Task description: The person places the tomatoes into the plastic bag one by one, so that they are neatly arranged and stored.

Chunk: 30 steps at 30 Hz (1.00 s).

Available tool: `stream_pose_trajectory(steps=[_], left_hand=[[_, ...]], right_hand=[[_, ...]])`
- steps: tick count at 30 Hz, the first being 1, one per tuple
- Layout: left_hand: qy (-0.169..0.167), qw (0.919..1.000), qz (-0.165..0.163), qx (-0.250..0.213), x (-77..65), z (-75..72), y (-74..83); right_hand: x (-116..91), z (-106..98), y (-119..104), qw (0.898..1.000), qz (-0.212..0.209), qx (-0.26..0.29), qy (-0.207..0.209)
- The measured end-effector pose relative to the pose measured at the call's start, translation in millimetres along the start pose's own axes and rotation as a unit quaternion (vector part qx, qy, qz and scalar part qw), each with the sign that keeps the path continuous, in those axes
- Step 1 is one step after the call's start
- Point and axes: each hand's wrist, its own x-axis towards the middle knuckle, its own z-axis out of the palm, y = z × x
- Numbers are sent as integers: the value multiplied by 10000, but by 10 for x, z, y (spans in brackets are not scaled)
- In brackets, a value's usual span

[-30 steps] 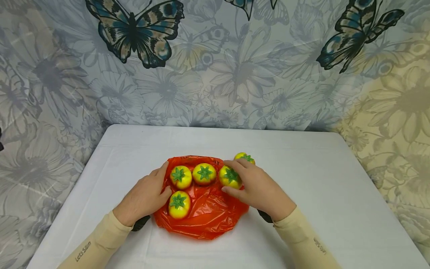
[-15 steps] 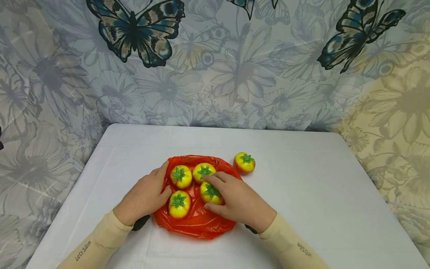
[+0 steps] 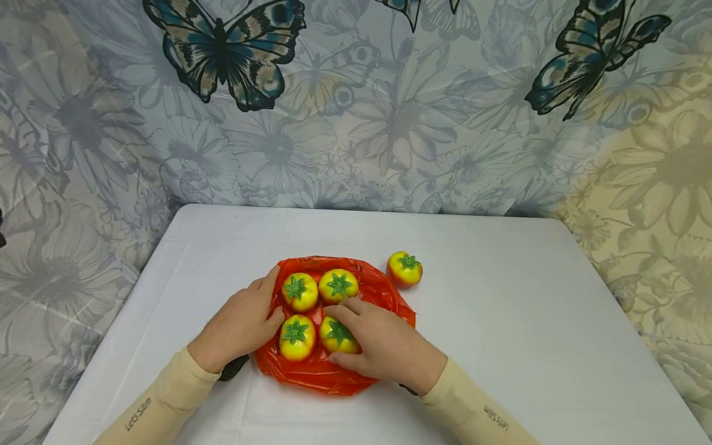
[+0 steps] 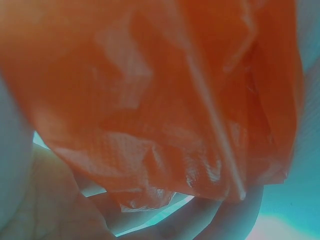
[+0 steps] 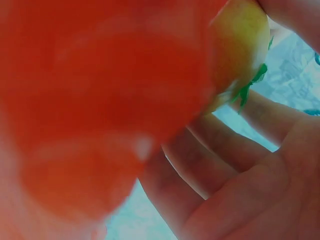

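A red plastic bag [image 3: 311,374] lies spread on the table, its sides standing up a little. My left hand [image 3: 239,324] grips its left side, thumb at the near part and fingers at the far part. In the left wrist view the bag's wall [image 4: 150,100] hides most of those fingers. Toward the bag's near right, my right hand [image 3: 389,343] holds a yellow-red tomato [image 3: 337,335] with a green leafy top between thumb and fingers. That tomato [image 5: 242,45] is partly behind red plastic in the right wrist view. Several similar tomatoes [image 3: 300,292] sit in the bag beside it.
One more yellow-red tomato [image 3: 405,269] stands on the table just outside the bag's far right edge. A white cloth covers the table [image 3: 500,278]. Behind it hangs a backdrop [image 3: 400,123] printed with flowers and butterflies.
My right hand has carried its tomato left and toward me, from the bag's far right to beside the near left tomato. My left hand has stayed on the bag.
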Motion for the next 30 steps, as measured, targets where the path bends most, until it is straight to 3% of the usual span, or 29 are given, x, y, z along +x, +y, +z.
stream_pose_trajectory(steps=[30], left_hand=[[72, 10000, -20, 54, 4, 12, -5]], right_hand=[[-10, 21, -44, 9985, 37, -18, -552]])
